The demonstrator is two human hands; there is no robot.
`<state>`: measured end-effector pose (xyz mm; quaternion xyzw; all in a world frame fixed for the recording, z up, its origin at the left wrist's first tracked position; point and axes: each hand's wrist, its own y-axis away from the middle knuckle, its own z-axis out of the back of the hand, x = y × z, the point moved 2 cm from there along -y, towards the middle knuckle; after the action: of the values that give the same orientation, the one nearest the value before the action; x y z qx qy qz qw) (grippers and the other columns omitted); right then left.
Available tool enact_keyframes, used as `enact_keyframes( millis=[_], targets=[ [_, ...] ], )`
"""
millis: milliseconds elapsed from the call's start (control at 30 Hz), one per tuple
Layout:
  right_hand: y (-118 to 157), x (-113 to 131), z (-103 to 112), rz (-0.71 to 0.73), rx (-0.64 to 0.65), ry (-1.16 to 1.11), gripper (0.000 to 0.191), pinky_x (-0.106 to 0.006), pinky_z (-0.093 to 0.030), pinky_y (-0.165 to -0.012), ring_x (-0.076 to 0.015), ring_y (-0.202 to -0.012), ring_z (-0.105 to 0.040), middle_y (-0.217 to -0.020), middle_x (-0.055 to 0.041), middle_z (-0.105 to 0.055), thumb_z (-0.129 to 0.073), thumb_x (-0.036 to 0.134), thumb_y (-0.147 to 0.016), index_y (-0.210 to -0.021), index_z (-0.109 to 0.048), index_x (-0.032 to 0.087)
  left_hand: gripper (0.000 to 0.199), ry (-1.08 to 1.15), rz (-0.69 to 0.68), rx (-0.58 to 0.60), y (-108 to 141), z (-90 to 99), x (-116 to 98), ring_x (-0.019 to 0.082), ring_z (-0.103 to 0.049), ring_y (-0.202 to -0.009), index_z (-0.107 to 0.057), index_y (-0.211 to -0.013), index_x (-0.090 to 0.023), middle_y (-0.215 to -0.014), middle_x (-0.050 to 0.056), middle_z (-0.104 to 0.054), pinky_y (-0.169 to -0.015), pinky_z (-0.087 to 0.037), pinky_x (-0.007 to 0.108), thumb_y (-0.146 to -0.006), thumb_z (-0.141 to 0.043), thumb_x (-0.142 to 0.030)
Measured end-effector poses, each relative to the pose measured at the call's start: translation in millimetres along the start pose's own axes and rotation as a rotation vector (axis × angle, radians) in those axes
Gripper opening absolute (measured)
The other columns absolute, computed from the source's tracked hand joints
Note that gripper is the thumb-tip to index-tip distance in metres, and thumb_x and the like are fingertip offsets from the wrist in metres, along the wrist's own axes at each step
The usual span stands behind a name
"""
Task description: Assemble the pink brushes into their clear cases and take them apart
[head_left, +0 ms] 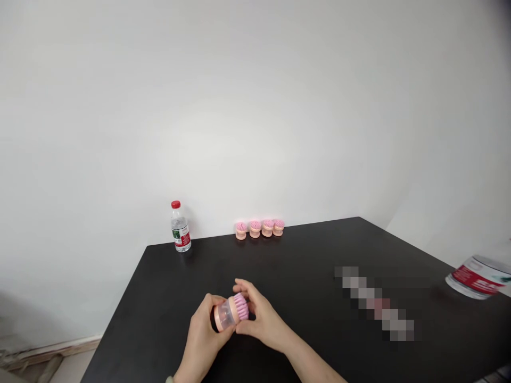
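Observation:
A small brush with pink bristles, a clear middle and a peach base is tilted on its side above the near part of the black table. My left hand is wrapped round its base and clear body. On the bristle side, my right hand curls round the pink bristles, with its thumb below and its fingers above. The tips of some right fingers are hidden behind the bristles.
Several similar pink brushes stand in a row at the table's back edge by the white wall. A red-capped water bottle stands back left. Another bottle is at the right edge. A pixelated strip covers something on the right.

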<state>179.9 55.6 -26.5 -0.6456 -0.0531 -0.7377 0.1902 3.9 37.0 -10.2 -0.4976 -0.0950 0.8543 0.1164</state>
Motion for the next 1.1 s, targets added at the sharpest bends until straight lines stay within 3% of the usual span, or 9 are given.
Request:
enact_keyframes(
  millis=[67, 133, 300, 367, 467, 633, 767, 933, 1100],
  targets=[
    [-2, -4, -1, -0.049, 0.009, 0.024, 0.054, -0.036, -0.052, -0.081, -0.0230, -0.092, -0.065, -0.102, -0.0021, -0.064, -0.076, 0.022, -0.073, -0.124, -0.057, 0.027, 0.019, -0.007, -0.042, -0.006, 1, -2.5, 0, 0.021, -0.069, -0.080, -0.058, -0.090, -0.023, -0.092, 0.001, -0.072, -0.071, -0.054, 0.033, -0.076, -0.070, -0.027],
    [-3, -4, -1, -0.047, 0.014, 0.032, 0.041, -0.034, -0.051, -0.076, -0.0198, -0.081, -0.064, -0.091, 0.0007, -0.064, -0.072, 0.019, -0.075, -0.114, -0.061, 0.025, 0.018, -0.019, -0.065, -0.018, 2, -4.0, 0, 0.021, -0.069, -0.082, -0.058, -0.091, -0.023, -0.095, 0.001, -0.071, -0.073, -0.055, 0.034, -0.077, -0.069, -0.026],
    [-3, -10, -1, -0.016, -0.003, -0.129, 0.076, -0.037, -0.049, -0.093, -0.0247, -0.113, -0.059, -0.128, -0.0041, -0.056, -0.079, 0.015, -0.065, -0.133, -0.049, 0.031, 0.021, -0.040, -0.051, -0.050, 2, -5.2, 3, 0.022, -0.069, -0.083, -0.057, -0.093, -0.023, -0.096, 0.003, -0.069, -0.072, -0.056, 0.035, -0.077, -0.069, -0.025],
    [-4, -15, -1, -0.058, -0.034, -0.101, 0.075, -0.037, -0.050, -0.091, -0.0241, -0.108, -0.060, -0.123, -0.0046, -0.058, -0.080, 0.018, -0.065, -0.133, -0.049, 0.029, 0.020, -0.053, -0.095, -0.062, 2, -6.7, 5, 0.023, -0.068, -0.087, -0.056, -0.091, -0.022, -0.100, 0.004, -0.067, -0.074, -0.056, 0.036, -0.076, -0.070, -0.024],
    [-4, -18, -1, -0.101, -0.053, -0.027, 0.057, -0.034, -0.050, -0.081, -0.0200, -0.088, -0.063, -0.099, -0.0006, -0.063, -0.076, 0.016, -0.069, -0.121, -0.057, 0.025, 0.019, -0.078, -0.161, -0.078, 2, -9.6, 10, 0.025, -0.066, -0.095, -0.056, -0.088, -0.022, -0.106, 0.007, -0.063, -0.077, -0.056, 0.038, -0.075, -0.070, -0.022],
    [-4, -14, -2, -0.074, -0.015, -0.108, 0.066, -0.032, -0.050, -0.084, -0.0208, -0.099, -0.062, -0.114, -0.0008, -0.062, -0.077, 0.013, -0.065, -0.125, -0.054, 0.028, 0.017, -0.089, -0.128, -0.071, 3, -11.0, 13, 0.026, -0.063, -0.097, -0.057, -0.088, -0.021, -0.108, 0.009, -0.058, -0.077, -0.055, 0.039, -0.076, -0.070, -0.023],
    [-5, -13, -3, -0.130, -0.040, -0.016, 0.055, -0.029, -0.048, -0.076, -0.0177, -0.085, -0.060, -0.095, 0.0023, -0.063, -0.076, 0.013, -0.066, -0.117, -0.058, 0.026, 0.017, -0.046, -0.091, -0.069, 2, -9.3, 11, 0.027, -0.061, -0.100, -0.058, -0.087, -0.021, -0.109, 0.010, -0.056, -0.081, -0.053, 0.040, -0.075, -0.070, -0.024],
    [-5, -10, 1, -0.078, -0.042, 0.012, 0.054, -0.026, -0.047, -0.071, -0.0161, -0.080, -0.058, -0.092, 0.0037, -0.062, -0.081, 0.013, -0.061, -0.109, -0.061, 0.025, 0.031, 0.176, 0.077, -0.033, -2, -8.0, 16, 0.028, -0.061, -0.097, -0.063, -0.083, -0.021, -0.106, 0.009, -0.060, -0.077, -0.051, 0.036, -0.062, -0.083, -0.029],
    [-4, 0, 7, 0.084, 0.022, 0.007, 0.055, -0.029, -0.049, -0.076, -0.0192, -0.089, -0.059, -0.101, 0.0001, -0.061, -0.090, 0.019, -0.055, -0.104, -0.065, 0.024, 0.040, 0.854, 0.466, 0.269, 2, -11.4, 17, 0.012, -0.059, -0.068, -0.067, -0.086, -0.016, -0.075, 0.000, -0.063, -0.066, -0.048, 0.022, -0.058, -0.091, -0.031]
  ],
)
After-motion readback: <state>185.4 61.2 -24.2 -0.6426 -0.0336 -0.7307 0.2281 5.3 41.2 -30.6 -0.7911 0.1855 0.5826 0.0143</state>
